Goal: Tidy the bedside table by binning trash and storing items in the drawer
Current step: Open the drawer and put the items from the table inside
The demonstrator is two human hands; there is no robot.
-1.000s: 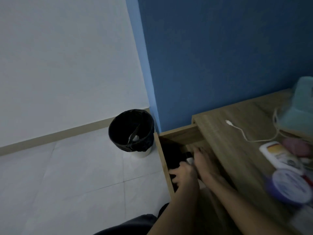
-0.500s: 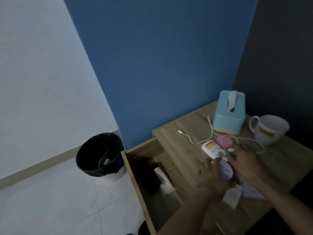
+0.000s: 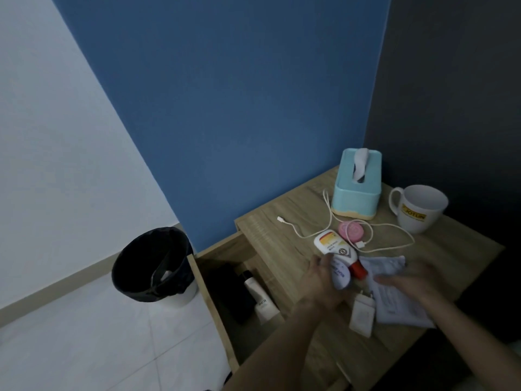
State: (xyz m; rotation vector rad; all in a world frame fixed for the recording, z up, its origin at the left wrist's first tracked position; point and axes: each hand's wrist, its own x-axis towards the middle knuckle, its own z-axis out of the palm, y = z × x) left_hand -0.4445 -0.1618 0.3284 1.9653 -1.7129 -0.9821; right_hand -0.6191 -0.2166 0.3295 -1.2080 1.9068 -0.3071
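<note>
While the left grip (image 3: 318, 281) curls round a jar (image 3: 341, 275), the drawer (image 3: 222, 246) open to its left, the right grip (image 3: 408, 280) rests spread on paper (image 3: 394, 306) beside it. The jar looks light, rigid, smooth: likely best held across its rim.

The table (image 3: 451, 249) and drawer (image 3: 210, 294) show matt wood grain. At centre left the bin (image 3: 146, 266) carries a glossy black plastic liner. The mug (image 3: 420, 213) looks like glossy white ceramic, the tissue box (image 3: 356, 198) and tub (image 3: 339, 275) smooth plastic, the leaflet (image 3: 394, 303) creased paper.
</note>
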